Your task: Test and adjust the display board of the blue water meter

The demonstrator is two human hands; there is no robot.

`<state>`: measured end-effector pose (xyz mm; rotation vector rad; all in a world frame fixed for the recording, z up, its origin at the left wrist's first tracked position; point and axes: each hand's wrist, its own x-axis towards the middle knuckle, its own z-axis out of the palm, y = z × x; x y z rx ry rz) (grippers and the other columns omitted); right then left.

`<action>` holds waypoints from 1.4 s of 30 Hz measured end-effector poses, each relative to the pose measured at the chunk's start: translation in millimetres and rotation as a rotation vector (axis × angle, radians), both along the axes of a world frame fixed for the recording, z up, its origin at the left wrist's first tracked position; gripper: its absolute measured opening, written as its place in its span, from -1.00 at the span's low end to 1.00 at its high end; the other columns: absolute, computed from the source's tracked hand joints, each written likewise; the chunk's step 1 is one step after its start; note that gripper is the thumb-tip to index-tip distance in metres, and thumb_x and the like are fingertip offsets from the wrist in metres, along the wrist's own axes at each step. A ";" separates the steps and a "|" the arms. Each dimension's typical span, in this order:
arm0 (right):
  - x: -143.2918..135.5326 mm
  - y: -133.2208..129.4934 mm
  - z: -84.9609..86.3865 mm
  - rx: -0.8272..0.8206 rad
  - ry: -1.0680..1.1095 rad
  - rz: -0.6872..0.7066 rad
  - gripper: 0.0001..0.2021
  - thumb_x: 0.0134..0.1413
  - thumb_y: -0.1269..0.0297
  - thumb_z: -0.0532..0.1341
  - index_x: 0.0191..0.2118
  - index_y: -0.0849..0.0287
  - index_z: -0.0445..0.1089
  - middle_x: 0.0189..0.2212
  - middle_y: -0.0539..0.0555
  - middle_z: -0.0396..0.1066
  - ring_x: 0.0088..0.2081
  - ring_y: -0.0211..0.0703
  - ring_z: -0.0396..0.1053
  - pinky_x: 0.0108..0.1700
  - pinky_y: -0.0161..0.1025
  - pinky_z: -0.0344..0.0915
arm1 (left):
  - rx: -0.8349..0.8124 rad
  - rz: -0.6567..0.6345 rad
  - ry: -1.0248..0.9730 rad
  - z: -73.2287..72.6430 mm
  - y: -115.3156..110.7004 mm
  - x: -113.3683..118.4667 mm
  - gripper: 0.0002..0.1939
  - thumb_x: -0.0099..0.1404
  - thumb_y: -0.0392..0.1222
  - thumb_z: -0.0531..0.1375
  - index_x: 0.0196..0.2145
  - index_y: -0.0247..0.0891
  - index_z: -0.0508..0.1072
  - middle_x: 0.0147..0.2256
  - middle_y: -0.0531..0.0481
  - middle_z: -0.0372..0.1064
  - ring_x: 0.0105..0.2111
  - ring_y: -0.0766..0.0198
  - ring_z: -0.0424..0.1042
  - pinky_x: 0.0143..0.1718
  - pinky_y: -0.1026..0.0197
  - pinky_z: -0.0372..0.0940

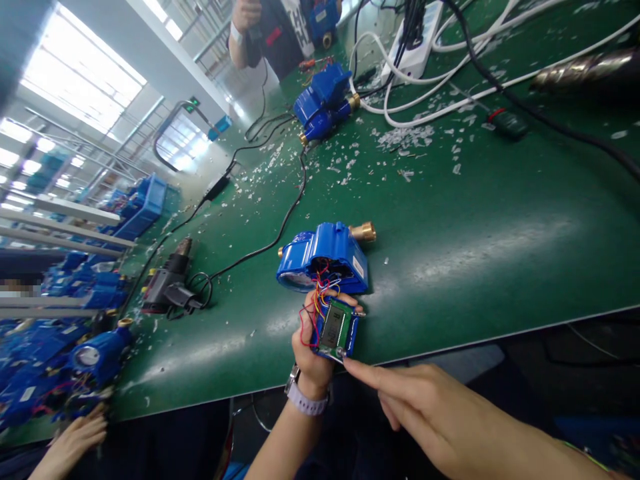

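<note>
My left hand (314, 357) is closed around a green circuit board with a small grey display (332, 327), set in a blue frame. Dark characters show on the display. Red, yellow and white wires run from the board into the opened housing of a blue water meter (325, 248) with brass ends, which rests on the bench just beyond. My right hand (423, 400) stretches its index finger to the board's lower corner, at or touching a small round part there. Nothing shows in the right hand, though its other fingers are partly hidden.
A heat gun (170, 283) lies left on the green bench (450, 253). Another blue meter (323, 103), a power strip (413, 47) and a screwdriver (505, 122) are farther back, among cables and scraps. Many meters (90, 357) crowd the left, near another person's hand (83, 437).
</note>
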<state>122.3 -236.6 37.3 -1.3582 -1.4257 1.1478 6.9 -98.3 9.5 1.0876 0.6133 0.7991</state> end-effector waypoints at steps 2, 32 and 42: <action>-0.3 -1.0 2.7 -0.062 0.034 -0.004 -0.48 0.22 0.56 -0.03 0.24 0.09 0.26 -0.39 -0.02 0.47 -0.41 -0.23 0.42 -0.31 -0.35 0.39 | 0.015 -0.008 -0.007 -0.1 -0.3 -0.3 -0.56 0.31 0.17 0.03 -0.17 -0.25 0.43 -0.30 -0.13 0.50 -0.31 0.04 0.49 -0.15 -0.02 0.37; -30.7 0.1 -51.6 0.301 -0.271 -0.204 -0.51 0.26 0.47 -0.13 0.22 0.29 0.27 -0.37 0.18 0.40 -0.45 -0.05 0.42 -0.47 -0.20 0.36 | -0.101 0.070 -0.085 -4.0 -2.2 6.0 -0.57 0.27 0.12 0.07 -0.21 -0.32 0.46 -0.33 -0.12 0.54 -0.30 0.07 0.52 -0.14 0.07 0.38; 8.5 3.9 -34.6 0.297 -0.333 -0.389 -0.70 0.19 0.42 0.08 0.04 0.20 0.28 -0.31 0.06 0.42 -0.31 -0.12 0.43 -0.26 -0.25 0.35 | -0.143 -0.021 -0.146 -2.1 5.1 41.2 -0.54 0.24 0.14 0.17 -0.11 -0.30 0.46 -0.18 -0.15 0.55 -0.23 0.06 0.54 -0.08 0.03 0.40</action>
